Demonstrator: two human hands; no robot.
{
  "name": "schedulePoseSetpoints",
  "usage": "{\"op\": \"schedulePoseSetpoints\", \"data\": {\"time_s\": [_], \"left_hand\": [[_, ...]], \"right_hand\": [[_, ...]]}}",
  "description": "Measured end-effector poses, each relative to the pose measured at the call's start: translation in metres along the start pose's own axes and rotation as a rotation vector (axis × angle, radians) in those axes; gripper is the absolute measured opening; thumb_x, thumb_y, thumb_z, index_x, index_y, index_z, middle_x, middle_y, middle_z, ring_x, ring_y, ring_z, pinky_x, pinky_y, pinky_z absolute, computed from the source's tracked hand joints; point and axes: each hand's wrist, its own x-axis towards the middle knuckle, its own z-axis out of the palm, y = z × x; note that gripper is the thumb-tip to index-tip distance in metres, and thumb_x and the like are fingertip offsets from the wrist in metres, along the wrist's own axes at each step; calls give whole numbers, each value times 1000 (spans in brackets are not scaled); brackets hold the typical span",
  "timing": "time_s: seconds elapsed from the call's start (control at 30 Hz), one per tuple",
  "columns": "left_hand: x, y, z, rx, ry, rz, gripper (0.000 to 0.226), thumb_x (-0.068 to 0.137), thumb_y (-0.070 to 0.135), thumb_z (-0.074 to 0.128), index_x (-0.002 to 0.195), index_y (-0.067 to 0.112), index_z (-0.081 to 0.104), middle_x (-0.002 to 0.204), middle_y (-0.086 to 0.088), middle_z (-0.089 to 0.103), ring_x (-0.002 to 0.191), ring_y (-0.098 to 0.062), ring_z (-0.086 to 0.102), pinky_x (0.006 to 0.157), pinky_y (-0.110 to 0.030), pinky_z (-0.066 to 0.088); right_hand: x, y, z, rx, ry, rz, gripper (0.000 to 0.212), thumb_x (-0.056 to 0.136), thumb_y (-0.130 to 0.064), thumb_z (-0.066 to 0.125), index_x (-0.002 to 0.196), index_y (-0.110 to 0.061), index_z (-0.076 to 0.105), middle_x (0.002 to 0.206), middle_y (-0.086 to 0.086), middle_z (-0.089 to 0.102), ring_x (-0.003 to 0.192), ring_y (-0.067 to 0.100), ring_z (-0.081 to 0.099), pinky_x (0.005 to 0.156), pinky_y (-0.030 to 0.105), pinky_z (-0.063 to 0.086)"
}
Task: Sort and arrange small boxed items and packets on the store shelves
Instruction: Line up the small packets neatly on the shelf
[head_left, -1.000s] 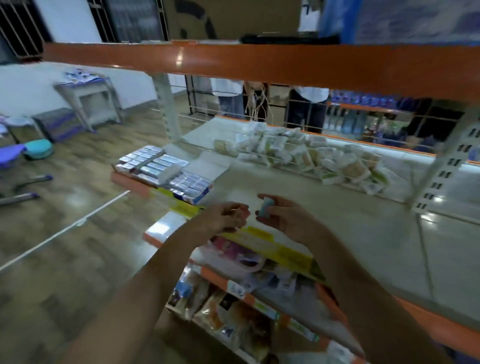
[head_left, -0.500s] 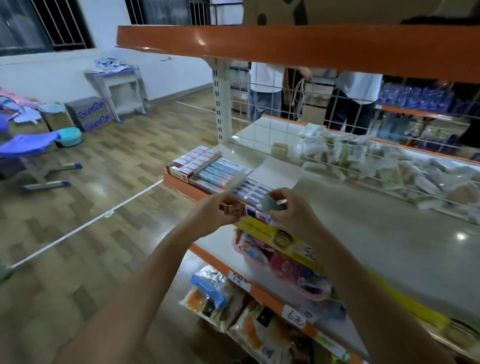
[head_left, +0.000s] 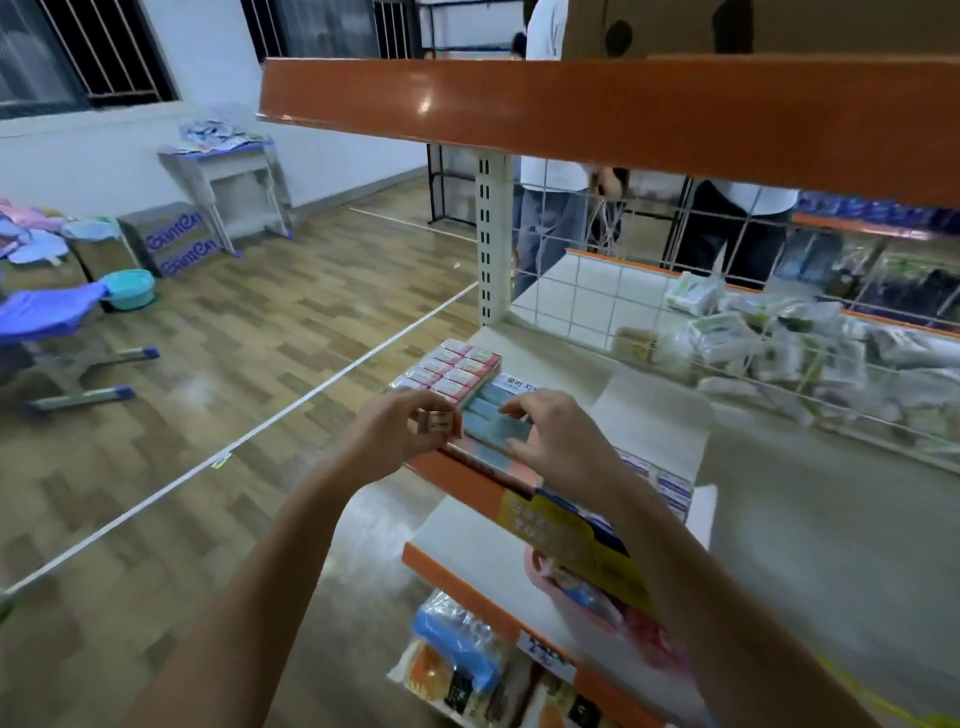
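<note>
Fingers of my left hand (head_left: 400, 434) are curled round a small pink-labelled box (head_left: 435, 422), thumb on the near side, holding it just off the front edge of the middle shelf (head_left: 810, 525) at its left corner. Just beyond it, at that corner, sits the block of matching pink boxes (head_left: 457, 373), packed in tidy rows, and beside them to the right the row of pale blue boxes (head_left: 493, 423). My right hand (head_left: 558, 441) lies over those blue boxes with fingers spread and fairly straight, tips touching their tops; whether it has anything tucked under the palm I cannot tell. I judge that I am in the middle of filling out these rows: the pink box belongs with its fellows, and the blue row is being pressed square to make room. The next move calls for carrying the pink box a little forward and left, turning its label to match the rest, and setting it flush in the front row without knocking the neighbours. Both forearms reach up and forward from below, wrists slightly bent down toward the shelf. Farther right, behind the wire mesh divider (head_left: 613, 306), a loose heap of white packets (head_left: 779, 343) waits unsorted.
</note>
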Motion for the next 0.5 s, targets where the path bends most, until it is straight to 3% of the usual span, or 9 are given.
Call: {"op": "schedulePoseSetpoints", "data": {"time_s": [0.1,0.27,0.33,0.5], "left_hand": [[15,-25,-11,-25,-32,11,31,71,3,78,97,18,68,88,0,60,77,-17,58,69,-31,47],[38,-58,-26,-37,-126,69,40,72,7,78,90,38,60,84,19,56,70,4,53,64,-21,41],[48,-68,-32,-50,-177,99,42,72,6,78,87,41,58,83,18,57,69,3,52,64,-21,41],[66,-89,-42,-55,-325,196,27,76,6,74,97,19,63,91,7,59,76,-2,52,64,-9,41]], "right_hand": [[17,-7,16,-45,-67,30,31,86,-18,60,117,-13,60,114,4,61,105,17,51,89,25,39],[36,-18,40,-65,-128,121,31,87,-16,59,118,-14,61,116,3,61,108,16,52,92,23,40],[39,-24,47,-72,-121,183,33,87,-18,60,120,-16,61,118,1,60,110,14,51,92,20,36],[39,-38,64,-65,-75,358,32,87,-20,63,119,-18,62,119,-1,59,110,11,50,92,18,33]]}}
